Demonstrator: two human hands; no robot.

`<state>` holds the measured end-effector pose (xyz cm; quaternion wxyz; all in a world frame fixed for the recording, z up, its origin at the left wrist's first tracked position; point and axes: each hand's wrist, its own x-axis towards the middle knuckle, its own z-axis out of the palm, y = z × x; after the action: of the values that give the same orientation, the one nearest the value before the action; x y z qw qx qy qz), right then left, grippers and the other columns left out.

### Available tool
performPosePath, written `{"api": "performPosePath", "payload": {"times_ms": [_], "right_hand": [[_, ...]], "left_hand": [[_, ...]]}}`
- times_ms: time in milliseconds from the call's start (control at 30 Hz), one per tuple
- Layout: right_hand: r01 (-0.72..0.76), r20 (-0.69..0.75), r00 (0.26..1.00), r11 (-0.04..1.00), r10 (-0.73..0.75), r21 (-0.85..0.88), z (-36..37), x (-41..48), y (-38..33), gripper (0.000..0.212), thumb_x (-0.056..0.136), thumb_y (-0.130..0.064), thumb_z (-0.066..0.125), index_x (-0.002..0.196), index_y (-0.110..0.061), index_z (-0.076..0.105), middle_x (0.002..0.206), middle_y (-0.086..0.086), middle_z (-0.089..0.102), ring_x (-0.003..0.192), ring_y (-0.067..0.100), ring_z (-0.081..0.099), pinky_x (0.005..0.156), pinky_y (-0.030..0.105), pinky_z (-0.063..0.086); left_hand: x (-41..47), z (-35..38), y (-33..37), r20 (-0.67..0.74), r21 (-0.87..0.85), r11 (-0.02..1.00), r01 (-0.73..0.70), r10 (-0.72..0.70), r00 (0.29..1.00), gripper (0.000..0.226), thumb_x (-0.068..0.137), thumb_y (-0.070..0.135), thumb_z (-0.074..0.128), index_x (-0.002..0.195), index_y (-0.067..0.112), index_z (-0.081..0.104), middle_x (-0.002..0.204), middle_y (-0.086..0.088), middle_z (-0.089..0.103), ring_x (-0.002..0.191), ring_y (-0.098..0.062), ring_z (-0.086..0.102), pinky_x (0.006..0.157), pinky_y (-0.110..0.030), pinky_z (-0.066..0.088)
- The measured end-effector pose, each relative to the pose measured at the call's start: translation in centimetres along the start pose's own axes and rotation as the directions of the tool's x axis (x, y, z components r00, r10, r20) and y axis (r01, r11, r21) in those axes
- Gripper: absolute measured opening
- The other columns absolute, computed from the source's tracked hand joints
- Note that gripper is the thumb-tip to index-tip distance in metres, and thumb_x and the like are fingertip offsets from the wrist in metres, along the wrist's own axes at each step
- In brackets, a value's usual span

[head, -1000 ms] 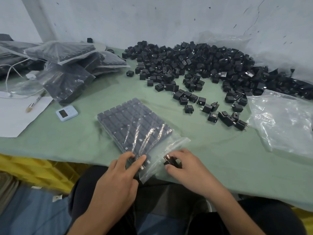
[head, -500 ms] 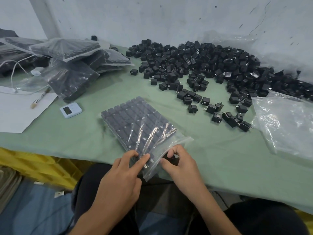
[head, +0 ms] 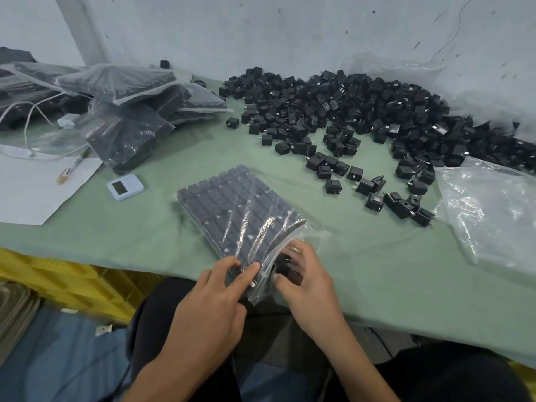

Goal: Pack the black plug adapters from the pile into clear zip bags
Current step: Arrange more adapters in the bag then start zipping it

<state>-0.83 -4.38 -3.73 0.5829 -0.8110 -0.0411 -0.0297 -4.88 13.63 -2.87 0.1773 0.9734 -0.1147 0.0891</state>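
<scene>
A clear zip bag (head: pixel 232 210) packed with neat rows of black plug adapters lies on the green table (head: pixel 362 256), its open mouth at the near edge. My left hand (head: pixel 214 303) presses straight fingers on the bag's near end. My right hand (head: pixel 307 282) reaches into the bag's mouth, its fingers curled round a black adapter (head: pixel 285 268) that is half hidden by plastic. A large pile of loose black adapters (head: pixel 362 111) spreads across the back and right of the table.
Filled bags (head: pixel 127 111) are stacked at the back left over a white cable. A white sheet with a pen (head: pixel 43 187) and a small white timer (head: pixel 125 187) lie at the left. Empty clear bags (head: pixel 490 216) sit at the right. Yellow crates (head: pixel 66 282) stand below the table edge.
My right hand has carried the adapter from beside the bag's opening into its mouth. The plastic near the opening has wrinkled and lifted. My left hand stays pressing on the bag.
</scene>
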Motion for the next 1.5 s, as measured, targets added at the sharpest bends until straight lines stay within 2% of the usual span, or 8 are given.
{"api": "performPosePath", "payload": {"times_ms": [333, 633, 833, 1100, 1200, 1300, 1400, 1500], "right_hand": [[0.054, -0.01, 0.998, 0.994, -0.055, -0.099, 0.8, 0.2, 0.8, 0.024, 0.079, -0.011, 0.07, 0.087, -0.031, 0.058, 0.08, -0.011, 0.066, 0.075, 0.008, 0.063, 0.068, 0.021, 0.05], [-0.026, -0.042, 0.999, 0.999, 0.028, 0.03, 0.8, 0.7, 1.1, 0.025, 0.093, -0.015, 0.065, 0.102, -0.038, 0.067, 0.1, -0.024, 0.07, 0.096, -0.007, 0.064, 0.079, 0.008, 0.046], [-0.03, -0.069, 0.997, 0.999, 0.028, -0.031, 0.7, 1.0, 1.1, 0.024, 0.09, -0.022, 0.069, 0.109, -0.037, 0.072, 0.106, -0.016, 0.071, 0.093, -0.005, 0.065, 0.081, 0.013, 0.049], [-0.069, -0.019, 0.997, 0.993, 0.072, 0.094, 0.1, 0.7, 1.0, 0.008, 0.088, -0.017, 0.07, 0.09, -0.025, 0.071, 0.09, -0.009, 0.075, 0.086, 0.005, 0.07, 0.081, 0.027, 0.055], [-0.101, 0.071, 0.992, 0.995, 0.101, -0.005, -3.0, 1.2, 0.7, 0.021, 0.085, -0.013, 0.063, 0.087, -0.031, 0.075, 0.088, -0.011, 0.075, 0.08, 0.008, 0.07, 0.083, 0.036, 0.058], [-0.081, -0.192, 0.981, 0.962, 0.03, -0.261, -8.1, 4.6, 0.9, 0.024, 0.083, -0.018, 0.058, 0.087, -0.036, 0.073, 0.084, -0.02, 0.072, 0.076, 0.005, 0.066, 0.078, 0.032, 0.056], [-0.126, -0.35, 0.93, 0.795, -0.113, -0.593, -12.8, 9.9, 1.6, 0.03, 0.091, -0.013, 0.055, 0.116, -0.023, 0.066, 0.113, 0.0, 0.065, 0.1, 0.024, 0.062, 0.086, 0.035, 0.047], [-0.254, -0.295, 0.955, 0.637, 0.044, -0.728, -15.2, 14.0, 3.5, 0.04, 0.097, -0.02, 0.051, 0.136, -0.013, 0.049, 0.13, 0.017, 0.051, 0.115, 0.039, 0.053, 0.095, 0.043, 0.044]], "left_hand": [[0.0, -0.3, 0.3, 0.016, -0.005, 1.0, 0.018, -0.018, 1.0, 0.07, 0.069, 0.013, 0.077, 0.135, 0.031, 0.061, 0.128, 0.004, 0.053, 0.096, -0.018, 0.062, 0.058, -0.025, 0.054], [0.2, -0.4, 0.3, 0.012, 0.001, 1.0, 0.026, -0.026, 1.0, 0.063, 0.074, 0.014, 0.072, 0.134, 0.031, 0.061, 0.128, 0.004, 0.051, 0.101, -0.018, 0.058, 0.063, -0.028, 0.056], [2.2, -0.7, 0.2, -0.06, -0.059, 0.995, -0.075, 0.072, 0.996, 0.037, 0.088, 0.021, 0.047, 0.118, 0.02, 0.07, 0.13, 0.002, 0.061, 0.122, -0.018, 0.055, 0.103, -0.034, 0.046], [3.6, -0.7, -0.5, -0.018, 0.033, 0.987, -0.159, 0.16, 0.987, 0.037, 0.09, 0.022, 0.058, 0.126, 0.025, 0.068, 0.113, 0.0, 0.061, 0.093, -0.023, 0.059, 0.081, -0.038, 0.054], [3.6, -0.5, -0.6, -0.026, 0.064, 0.983, -0.17, 0.172, 0.985, 0.042, 0.09, 0.031, 0.045, 0.124, 0.026, 0.07, 0.112, 0.0, 0.061, 0.091, -0.023, 0.06, 0.079, -0.039, 0.055], [3.7, -0.2, -0.7, -0.042, 0.084, 0.982, -0.171, 0.175, 0.984, 0.045, 0.088, 0.032, 0.042, 0.121, 0.025, 0.072, 0.111, 0.0, 0.062, 0.09, -0.024, 0.06, 0.084, -0.034, 0.051], [3.7, 0.0, -0.6, -0.057, 0.072, 0.984, -0.163, 0.167, 0.984, 0.046, 0.087, 0.031, 0.042, 0.121, 0.023, 0.072, 0.111, -0.001, 0.062, 0.091, -0.025, 0.061, 0.087, -0.03, 0.042], [3.5, 0.1, -0.5, -0.064, 0.06, 0.986, -0.154, 0.158, 0.985, 0.045, 0.087, 0.031, 0.042, 0.12, 0.024, 0.072, 0.111, -0.001, 0.062, 0.091, -0.025, 0.062, 0.087, -0.029, 0.041]]}}
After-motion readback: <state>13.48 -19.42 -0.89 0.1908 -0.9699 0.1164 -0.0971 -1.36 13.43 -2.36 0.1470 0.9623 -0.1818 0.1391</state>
